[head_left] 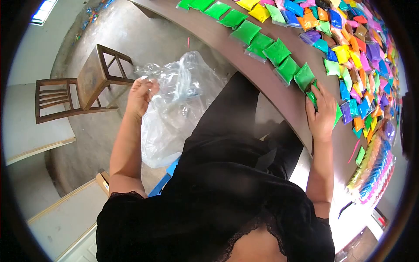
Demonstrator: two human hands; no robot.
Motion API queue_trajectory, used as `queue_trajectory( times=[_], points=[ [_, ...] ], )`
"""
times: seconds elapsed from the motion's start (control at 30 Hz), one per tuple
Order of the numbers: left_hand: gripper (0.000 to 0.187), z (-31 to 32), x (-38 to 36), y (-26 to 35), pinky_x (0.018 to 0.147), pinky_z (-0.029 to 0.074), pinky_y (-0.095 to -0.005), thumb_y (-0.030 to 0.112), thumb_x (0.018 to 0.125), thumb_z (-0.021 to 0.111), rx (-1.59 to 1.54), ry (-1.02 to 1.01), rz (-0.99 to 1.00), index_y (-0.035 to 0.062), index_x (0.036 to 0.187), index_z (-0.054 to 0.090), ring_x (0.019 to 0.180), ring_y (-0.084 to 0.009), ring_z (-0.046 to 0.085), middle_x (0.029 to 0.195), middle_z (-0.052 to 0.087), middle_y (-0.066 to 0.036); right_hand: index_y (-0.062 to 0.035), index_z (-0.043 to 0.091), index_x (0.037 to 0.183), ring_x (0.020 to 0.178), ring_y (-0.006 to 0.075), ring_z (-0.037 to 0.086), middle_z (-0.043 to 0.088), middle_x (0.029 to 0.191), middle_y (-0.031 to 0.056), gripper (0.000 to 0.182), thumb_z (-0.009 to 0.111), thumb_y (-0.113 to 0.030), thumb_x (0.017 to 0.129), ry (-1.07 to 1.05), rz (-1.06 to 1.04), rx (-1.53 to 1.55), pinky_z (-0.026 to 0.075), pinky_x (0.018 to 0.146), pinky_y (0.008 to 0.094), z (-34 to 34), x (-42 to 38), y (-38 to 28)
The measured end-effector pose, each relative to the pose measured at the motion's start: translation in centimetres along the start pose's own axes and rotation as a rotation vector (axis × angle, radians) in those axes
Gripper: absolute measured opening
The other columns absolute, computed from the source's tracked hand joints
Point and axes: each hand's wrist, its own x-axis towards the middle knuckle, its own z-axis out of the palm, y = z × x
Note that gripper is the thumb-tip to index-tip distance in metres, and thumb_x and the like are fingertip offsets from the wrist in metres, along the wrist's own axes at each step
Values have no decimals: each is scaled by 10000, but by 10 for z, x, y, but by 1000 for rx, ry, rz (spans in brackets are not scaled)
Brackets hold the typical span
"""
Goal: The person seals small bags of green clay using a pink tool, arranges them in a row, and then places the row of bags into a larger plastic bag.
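Note:
My left hand (143, 92) hangs in the air at the left, above the floor, with its fingers curled together. Whether it pinches anything is hard to make out against a large clear plastic bag (168, 118) behind it. On the brown table (279, 94), my right hand (322, 111) has its thumb and fingers round a green packet (311, 97), partly hidden by the fingers. That packet is at the near end of a curved row of green packets (276, 52) along the table edge. Another green packet (338, 115) shows beside the hand.
A big pile of mixed-colour packets (349, 56) covers the table's far side. Strips of yellow, blue and pink packets (374, 168) lie at the right. A wooden chair (92, 81) is on the floor at the left, and a blue object (165, 179) is beside my body.

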Motion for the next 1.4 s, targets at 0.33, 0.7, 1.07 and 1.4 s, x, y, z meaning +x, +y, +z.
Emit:
queue_trajectory(
  times=[0.33, 0.7, 1.07, 1.4],
  points=[
    [430, 0, 2, -14, 716, 561, -301, -42, 920, 554, 121, 189, 118, 29, 1343, 521, 829, -168, 661, 1001, 670, -73, -57, 672, 1192, 1264, 385, 543, 582, 1377, 166, 382, 730, -94, 816, 160, -123, -16, 406, 1060, 472, -14, 2, -3],
    [383, -8, -3, 17, 665, 522, -271, -37, 897, 618, -59, 364, 157, 12, 1275, 574, 814, -185, 670, 995, 685, -92, -68, 683, 1182, 1290, 379, 533, 586, 1367, 179, 403, 751, -88, 786, 56, -107, 164, 414, 1071, 474, -24, 14, -76],
    [259, 24, -61, 18, 725, 516, -275, -3, 904, 647, 328, -308, 25, 58, 1153, 681, 822, -149, 656, 961, 702, -70, -119, 653, 1252, 1450, 375, 323, 317, 1584, 160, 424, 650, -110, 827, -476, -495, 400, 294, 1169, 484, 157, 74, -211],
    [295, -42, -51, 32, 631, 492, -243, 51, 908, 594, -138, 240, 60, 54, 1201, 622, 797, -114, 612, 991, 661, -17, -60, 764, 893, 1222, 296, 564, 675, 1201, 87, 222, 640, -235, 835, -1239, -590, 109, 490, 932, 443, 201, 58, -228]
  ],
)
